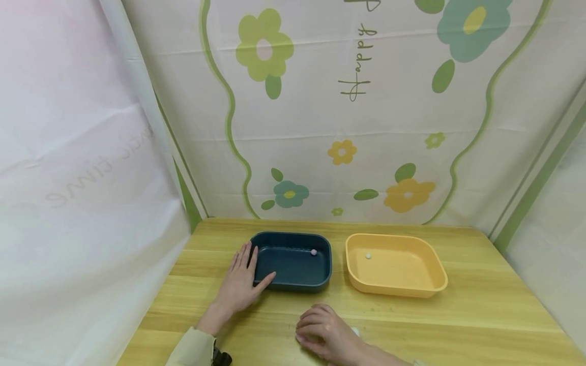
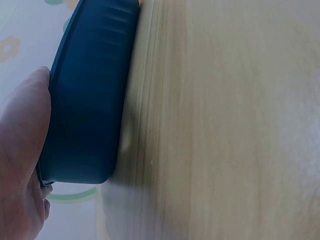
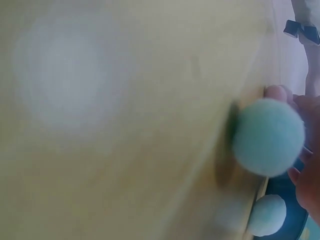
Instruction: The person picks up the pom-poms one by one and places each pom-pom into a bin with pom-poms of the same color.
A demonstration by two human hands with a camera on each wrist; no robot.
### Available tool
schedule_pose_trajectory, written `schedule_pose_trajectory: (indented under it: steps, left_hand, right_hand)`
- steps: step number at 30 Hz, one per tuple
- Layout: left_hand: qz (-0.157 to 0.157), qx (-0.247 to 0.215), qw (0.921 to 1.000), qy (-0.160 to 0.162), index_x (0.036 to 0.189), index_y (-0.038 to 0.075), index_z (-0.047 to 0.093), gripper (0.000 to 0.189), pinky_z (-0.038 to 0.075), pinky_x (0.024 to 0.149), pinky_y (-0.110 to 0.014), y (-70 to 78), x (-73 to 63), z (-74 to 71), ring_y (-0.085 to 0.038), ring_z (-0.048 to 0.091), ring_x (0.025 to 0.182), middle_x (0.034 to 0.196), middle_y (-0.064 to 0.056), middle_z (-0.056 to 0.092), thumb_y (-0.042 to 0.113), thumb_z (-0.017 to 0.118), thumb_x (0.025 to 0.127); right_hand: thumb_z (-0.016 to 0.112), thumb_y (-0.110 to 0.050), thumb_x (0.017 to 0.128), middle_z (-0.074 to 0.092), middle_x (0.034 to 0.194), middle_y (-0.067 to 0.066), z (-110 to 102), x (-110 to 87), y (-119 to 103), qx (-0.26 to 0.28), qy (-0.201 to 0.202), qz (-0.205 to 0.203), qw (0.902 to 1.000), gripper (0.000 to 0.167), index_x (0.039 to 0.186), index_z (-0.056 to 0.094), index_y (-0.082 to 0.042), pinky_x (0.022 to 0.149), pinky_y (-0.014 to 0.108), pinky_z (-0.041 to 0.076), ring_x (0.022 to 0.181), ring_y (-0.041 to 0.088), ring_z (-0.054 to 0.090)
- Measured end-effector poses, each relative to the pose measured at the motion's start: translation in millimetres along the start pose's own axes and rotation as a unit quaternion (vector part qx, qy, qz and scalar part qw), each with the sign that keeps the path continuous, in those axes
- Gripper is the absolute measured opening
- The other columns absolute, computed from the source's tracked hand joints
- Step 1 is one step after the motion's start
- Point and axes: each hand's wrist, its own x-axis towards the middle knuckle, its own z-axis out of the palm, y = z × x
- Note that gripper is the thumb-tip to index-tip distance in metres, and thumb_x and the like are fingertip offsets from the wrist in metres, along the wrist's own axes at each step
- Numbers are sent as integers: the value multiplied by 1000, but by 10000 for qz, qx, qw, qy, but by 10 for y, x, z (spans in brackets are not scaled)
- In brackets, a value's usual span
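A dark blue tray (image 1: 293, 287) sits on the table with a small pale pink ball (image 1: 313, 252) inside. My left hand (image 1: 238, 284) rests against its left end, fingers fairly straight along the rim and thumb over the near corner. The left wrist view shows that thumb (image 2: 25, 120) beside the tray's outer wall (image 2: 92, 95). My right hand (image 1: 331, 335) is low over the table in front of the trays, fingers bent; I cannot tell whether they pinch anything. Close by it are a pale green fuzzy ball (image 3: 269, 137) and another pale ball (image 3: 267, 215).
To the right of the dark tray stands a yellow tray (image 1: 398, 291) with a small pale ball (image 1: 368, 256) in it. Both trays are toward the back of the wooden table (image 1: 256, 335). A flower-printed cloth (image 1: 311, 117) hangs behind, and white cloth (image 1: 82, 203) hangs at the left.
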Motion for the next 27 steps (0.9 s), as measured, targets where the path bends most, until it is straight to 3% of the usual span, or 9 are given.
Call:
schedule_pose_trajectory:
  steps: [14,22,27]
  left_hand:
    - [-47,-34,9999,-90,175,2,22,103,19,141,-60,20,-16,-1,-43,17,172,184,-24,14,73,53,106]
    - [-48,-155,9999,-23,174,0,23,103,19,141,-61,21,-17,-7,-44,16,172,184,-24,12,70,56,106]
    - [-34,-130,9999,17,174,-1,24,102,19,140,-61,12,-6,-5,-44,16,172,184,-25,14,69,55,107]
  right_hand:
    - [81,-19,102,79,104,-13,38,-54,18,61,55,27,10000,5,102,85,-21,101,39,59,102,2,72]
    - [87,-16,96,79,104,-13,9,-50,-5,131,52,307,9994,7,101,84,-21,104,36,58,104,2,72]
    - [84,-17,99,79,105,-12,-39,-38,7,100,181,257,9995,4,101,84,-20,103,39,58,105,4,72]
